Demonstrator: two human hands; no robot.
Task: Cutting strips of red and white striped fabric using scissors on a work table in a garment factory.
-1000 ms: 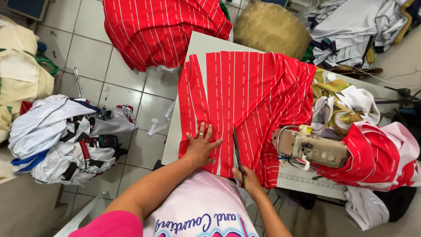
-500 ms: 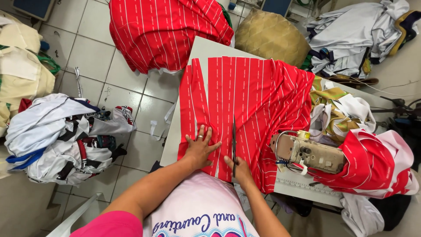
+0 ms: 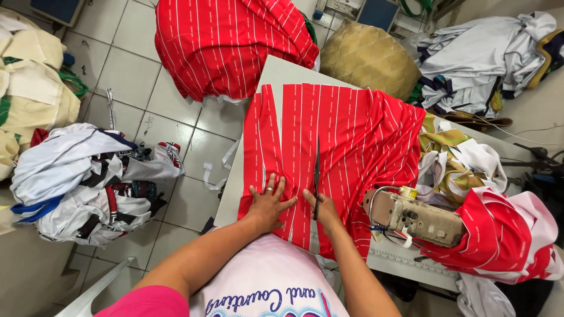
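The right hand (image 3: 325,208) is holding long dark scissors (image 3: 316,176), cutting the red white-striped cloth (image 3: 346,135) lying on the desk (image 3: 282,73). The left hand (image 3: 269,202), fingers spread wide, is pressing it flat. Following one stripe should be keeping the cut straight.

Smooth red cloth with thin white stripes (image 3: 346,135) on a matt pale tabletop (image 3: 282,73); dark metal scissors (image 3: 316,176).
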